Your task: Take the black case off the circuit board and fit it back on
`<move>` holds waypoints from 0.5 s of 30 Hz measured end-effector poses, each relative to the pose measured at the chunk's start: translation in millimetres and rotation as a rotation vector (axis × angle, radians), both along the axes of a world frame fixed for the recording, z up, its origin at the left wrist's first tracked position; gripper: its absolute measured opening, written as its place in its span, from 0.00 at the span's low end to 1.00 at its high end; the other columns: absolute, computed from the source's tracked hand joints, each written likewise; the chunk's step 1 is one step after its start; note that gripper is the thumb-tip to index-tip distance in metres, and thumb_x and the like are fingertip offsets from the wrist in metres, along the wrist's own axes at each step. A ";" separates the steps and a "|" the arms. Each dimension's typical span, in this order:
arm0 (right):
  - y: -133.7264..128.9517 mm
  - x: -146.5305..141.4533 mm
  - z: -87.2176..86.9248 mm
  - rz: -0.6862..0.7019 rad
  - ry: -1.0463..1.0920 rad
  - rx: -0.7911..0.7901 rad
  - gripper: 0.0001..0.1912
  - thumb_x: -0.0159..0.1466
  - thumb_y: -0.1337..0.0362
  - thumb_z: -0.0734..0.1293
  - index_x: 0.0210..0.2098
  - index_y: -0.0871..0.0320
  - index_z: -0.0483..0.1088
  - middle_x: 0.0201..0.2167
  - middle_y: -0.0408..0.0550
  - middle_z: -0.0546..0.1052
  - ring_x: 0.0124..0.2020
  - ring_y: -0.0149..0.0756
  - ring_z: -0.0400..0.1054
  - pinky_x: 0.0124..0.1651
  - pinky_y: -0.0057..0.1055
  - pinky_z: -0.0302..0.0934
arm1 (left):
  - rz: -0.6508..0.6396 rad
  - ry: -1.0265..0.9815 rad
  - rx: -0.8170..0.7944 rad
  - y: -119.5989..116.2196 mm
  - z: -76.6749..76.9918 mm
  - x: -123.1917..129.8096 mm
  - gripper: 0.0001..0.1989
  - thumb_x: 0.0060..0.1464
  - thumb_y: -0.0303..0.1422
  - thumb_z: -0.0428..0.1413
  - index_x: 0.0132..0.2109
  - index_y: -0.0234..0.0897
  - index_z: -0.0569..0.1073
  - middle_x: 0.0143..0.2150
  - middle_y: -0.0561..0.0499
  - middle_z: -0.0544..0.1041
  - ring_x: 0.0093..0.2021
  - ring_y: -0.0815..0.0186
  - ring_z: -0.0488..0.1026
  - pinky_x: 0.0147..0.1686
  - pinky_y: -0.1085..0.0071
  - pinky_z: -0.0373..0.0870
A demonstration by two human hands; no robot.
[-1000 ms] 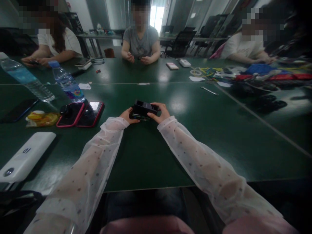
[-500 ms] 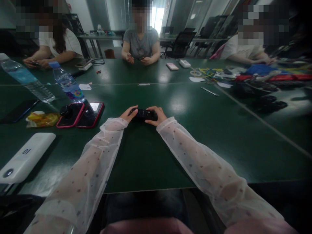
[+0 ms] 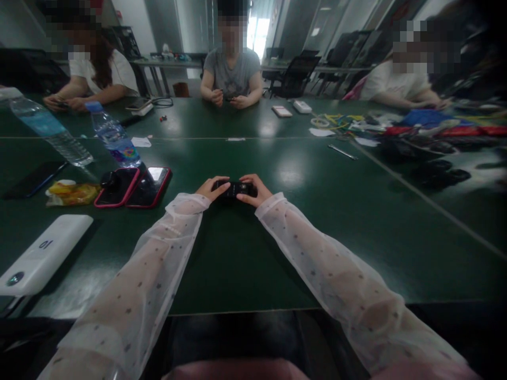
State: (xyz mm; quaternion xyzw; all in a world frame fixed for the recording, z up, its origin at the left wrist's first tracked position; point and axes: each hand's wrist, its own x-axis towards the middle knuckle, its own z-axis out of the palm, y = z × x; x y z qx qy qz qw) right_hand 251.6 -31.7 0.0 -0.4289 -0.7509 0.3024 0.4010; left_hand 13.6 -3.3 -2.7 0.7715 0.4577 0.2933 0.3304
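Observation:
Held sideways above the green table [image 3: 237, 253] is a black phone [image 3: 234, 190] with faint marks lit on its dark screen. My left hand [image 3: 212, 190] grips its left end, thumb lying over the front. Around the right end are the fingers of my right hand [image 3: 256, 191], with that thumb at the screen's lower edge. Sheer white sleeves with small dark stars cover both forearms. Two red-rimmed phones, a nearer one [image 3: 149, 188] and one with a black round object on it [image 3: 119, 191], lie left of my hands.
Two water bottles, one tall [image 3: 55, 132] and one shorter [image 3: 114, 138], stand at the left. A white power bank [image 3: 49, 253] and a yellow packet [image 3: 73, 193] lie nearer. Cables and bundles [image 3: 431, 124] heap at the right, by a wrench [image 3: 343, 152]. Several people sit across the table.
The view has shifted slightly. Both thumbs have moved a little further in over the phone's screen, and its lit marks look different. The hold on the phone is unchanged.

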 end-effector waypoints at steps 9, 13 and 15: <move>5.9 2.1 2.4 0.053 0.052 -0.177 0.28 0.53 0.44 0.71 0.48 0.52 0.68 0.44 0.49 0.76 0.46 0.44 0.73 0.52 0.49 0.66 | -0.012 -0.039 -0.026 -6.5 11.4 3.7 0.34 0.57 0.59 0.46 0.58 0.39 0.71 0.57 0.43 0.73 0.59 0.51 0.68 0.60 0.54 0.61; 6.6 3.3 6.0 0.106 0.095 -0.208 0.28 0.51 0.48 0.74 0.47 0.52 0.68 0.40 0.47 0.77 0.43 0.43 0.75 0.52 0.50 0.67 | -0.036 -0.076 -0.037 -9.9 16.2 4.9 0.34 0.60 0.59 0.41 0.57 0.39 0.72 0.58 0.45 0.73 0.60 0.52 0.67 0.60 0.57 0.61; 6.5 4.1 7.0 0.117 0.102 -0.208 0.27 0.51 0.49 0.74 0.46 0.52 0.69 0.40 0.47 0.77 0.43 0.43 0.75 0.52 0.50 0.67 | -0.034 -0.073 -0.053 -10.0 17.3 4.5 0.34 0.59 0.59 0.42 0.57 0.40 0.71 0.58 0.46 0.73 0.60 0.52 0.67 0.60 0.57 0.61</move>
